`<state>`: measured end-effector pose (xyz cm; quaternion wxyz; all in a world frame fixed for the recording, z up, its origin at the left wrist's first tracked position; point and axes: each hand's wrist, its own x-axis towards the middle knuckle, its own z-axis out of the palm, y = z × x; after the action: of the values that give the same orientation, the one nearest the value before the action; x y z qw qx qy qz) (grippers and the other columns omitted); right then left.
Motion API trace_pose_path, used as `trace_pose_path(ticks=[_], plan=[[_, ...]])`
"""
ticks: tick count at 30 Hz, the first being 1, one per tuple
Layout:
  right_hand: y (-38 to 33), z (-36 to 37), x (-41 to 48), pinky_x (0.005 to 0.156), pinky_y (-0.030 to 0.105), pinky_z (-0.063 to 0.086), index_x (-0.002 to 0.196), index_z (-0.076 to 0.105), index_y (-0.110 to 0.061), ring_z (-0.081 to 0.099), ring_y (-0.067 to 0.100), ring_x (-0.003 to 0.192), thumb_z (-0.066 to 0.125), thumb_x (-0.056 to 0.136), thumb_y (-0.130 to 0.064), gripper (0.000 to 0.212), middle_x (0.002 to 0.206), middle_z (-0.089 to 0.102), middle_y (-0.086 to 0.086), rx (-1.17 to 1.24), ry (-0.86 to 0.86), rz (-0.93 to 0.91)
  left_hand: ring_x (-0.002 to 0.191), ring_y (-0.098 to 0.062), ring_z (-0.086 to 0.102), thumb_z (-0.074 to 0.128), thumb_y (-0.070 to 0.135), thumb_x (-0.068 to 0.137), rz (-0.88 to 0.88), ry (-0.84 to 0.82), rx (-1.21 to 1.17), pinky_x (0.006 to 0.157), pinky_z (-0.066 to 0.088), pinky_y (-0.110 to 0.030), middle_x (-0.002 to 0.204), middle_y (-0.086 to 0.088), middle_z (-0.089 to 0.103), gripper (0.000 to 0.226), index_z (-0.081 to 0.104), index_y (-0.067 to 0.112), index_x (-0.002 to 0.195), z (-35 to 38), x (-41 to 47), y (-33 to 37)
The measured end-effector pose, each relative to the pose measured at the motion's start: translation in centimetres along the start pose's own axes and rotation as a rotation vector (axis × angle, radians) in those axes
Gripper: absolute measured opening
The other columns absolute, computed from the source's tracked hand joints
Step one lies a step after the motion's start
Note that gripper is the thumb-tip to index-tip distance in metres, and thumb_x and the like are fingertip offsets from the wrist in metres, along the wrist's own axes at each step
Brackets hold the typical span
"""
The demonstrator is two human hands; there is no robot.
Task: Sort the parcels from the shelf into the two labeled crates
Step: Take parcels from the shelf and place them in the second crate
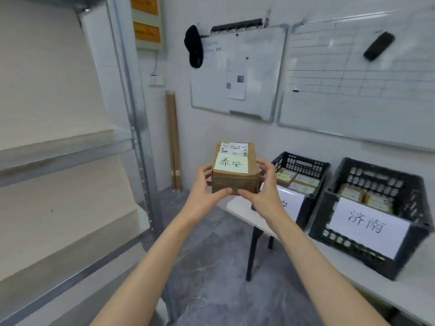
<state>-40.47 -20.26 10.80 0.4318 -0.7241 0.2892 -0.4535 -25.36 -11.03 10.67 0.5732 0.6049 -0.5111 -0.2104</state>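
Observation:
A small brown cardboard parcel (235, 177) with a green note reading 泰安 and a shipping label on top is held up in front of me. My left hand (203, 194) grips its left side, thumb under the front edge. My right hand (263, 194) grips its right side the same way. Two black crates stand on a white table (244, 214) to the right. The near crate (372, 220) carries a white label reading 济南. The far crate (303, 170) has a label partly hidden behind my right wrist. Both crates hold several parcels.
A metal shelf rack (70, 147) fills the left, its visible shelves bare. Two whiteboards (237, 71) hang on the wall behind the table. Brown rolled tubes (174, 142) lean in the corner. Grey floor lies between rack and table.

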Motion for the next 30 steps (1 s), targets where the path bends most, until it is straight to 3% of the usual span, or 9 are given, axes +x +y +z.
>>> trace_pose_path(ticks=[4, 9, 13, 16, 19, 22, 24, 27, 30], plan=[[1.7, -5.5, -0.6, 0.11, 0.043, 0.039, 0.13, 0.032, -0.028, 0.043, 0.016, 0.127, 0.082, 0.07, 0.005, 0.084, 0.14, 0.04, 0.0, -0.055, 0.109, 0.014, 0.122, -0.006, 0.045, 0.077, 0.024, 0.082, 0.018, -0.123, -0.001, 0.099, 0.042, -0.026, 0.132, 0.012, 0.044, 0.071, 0.029, 0.028, 0.134, 5.5, 1.8, 0.3], [3.5, -11.4, -1.4, 0.109, 0.038, 0.041, 0.135, 0.028, -0.029, 0.043, 0.02, 0.131, 0.086, 0.067, 0.0, 0.094, 0.143, 0.036, 0.003, -0.134, 0.225, 0.023, 0.112, 0.008, 0.047, 0.079, 0.025, 0.079, 0.023, -0.265, -0.025, 0.078, 0.043, -0.006, 0.124, 0.022, 0.043, 0.073, 0.027, 0.032, 0.13, 12.4, 3.6, 0.1], [4.6, -15.0, -1.1, 0.11, 0.046, 0.041, 0.147, 0.021, -0.03, 0.039, 0.02, 0.132, 0.092, 0.062, -0.011, 0.112, 0.145, 0.027, 0.006, -0.215, 0.28, 0.066, 0.116, 0.0, 0.049, 0.082, 0.025, 0.076, 0.043, -0.337, -0.045, 0.091, 0.045, -0.02, 0.134, 0.017, 0.043, 0.092, 0.019, 0.033, 0.143, 16.6, 5.4, 0.0], [5.9, -17.1, -0.3, 0.116, 0.046, 0.032, 0.151, 0.016, -0.032, 0.029, 0.02, 0.14, 0.092, 0.063, -0.017, 0.117, 0.15, 0.022, 0.004, -0.257, 0.307, 0.086, 0.113, 0.005, 0.049, 0.082, 0.025, 0.076, 0.057, -0.372, -0.045, 0.097, 0.044, -0.029, 0.122, 0.032, 0.043, 0.1, 0.014, 0.036, 0.149, 19.2, 7.1, -0.4], [7.4, -18.8, 1.2, 0.118, 0.048, 0.026, 0.152, 0.016, -0.033, 0.02, 0.017, 0.144, 0.093, 0.062, -0.02, 0.119, 0.154, 0.025, 0.001, -0.301, 0.32, 0.072, 0.109, 0.006, 0.05, 0.082, 0.03, 0.076, 0.071, -0.391, -0.027, 0.094, 0.042, -0.024, 0.116, 0.044, 0.039, 0.105, 0.009, 0.035, 0.152, 21.5, 9.2, -1.0], [9.3, -20.2, 3.4, 0.115, 0.053, 0.031, 0.154, 0.015, -0.03, 0.026, 0.019, 0.144, 0.093, 0.062, -0.022, 0.121, 0.155, 0.031, -0.002, -0.373, 0.326, 0.065, 0.116, 0.006, 0.05, 0.082, 0.032, 0.076, 0.103, -0.432, -0.042, 0.094, 0.041, -0.019, 0.135, 0.025, 0.047, 0.109, 0.006, 0.029, 0.155, 24.0, 11.9, -1.7], [10.6, -21.0, 5.3, 0.112, 0.055, 0.033, 0.156, 0.012, -0.03, 0.031, 0.021, 0.141, 0.093, 0.06, -0.022, 0.126, 0.152, 0.036, 0.0, -0.432, 0.339, 0.07, 0.126, -0.009, 0.048, 0.083, 0.028, 0.075, 0.118, -0.435, -0.042, 0.105, 0.041, -0.032, 0.143, 0.007, 0.046, 0.111, 0.007, 0.024, 0.156, 25.7, 14.0, -2.5], [13.0, -22.0, 8.6, 0.11, 0.055, 0.034, 0.156, 0.01, -0.032, 0.033, 0.023, 0.14, 0.093, 0.06, -0.024, 0.127, 0.151, 0.038, 0.003, -0.532, 0.348, 0.095, 0.128, -0.017, 0.047, 0.085, 0.025, 0.072, 0.123, -0.462, -0.019, 0.105, 0.044, -0.046, 0.144, 0.003, 0.044, 0.113, 0.008, 0.025, 0.155, 28.1, 17.9, -3.7], [15.6, -23.1, 12.0, 0.11, 0.054, 0.034, 0.156, 0.013, -0.028, 0.033, 0.026, 0.139, 0.09, 0.064, -0.027, 0.12, 0.153, 0.034, 0.007, -0.631, 0.356, 0.141, 0.122, -0.015, 0.052, 0.084, 0.031, 0.07, 0.127, -0.493, 0.034, 0.102, 0.047, -0.048, 0.142, 0.004, 0.042, 0.111, 0.012, 0.03, 0.154, 30.0, 21.9, -5.1]])
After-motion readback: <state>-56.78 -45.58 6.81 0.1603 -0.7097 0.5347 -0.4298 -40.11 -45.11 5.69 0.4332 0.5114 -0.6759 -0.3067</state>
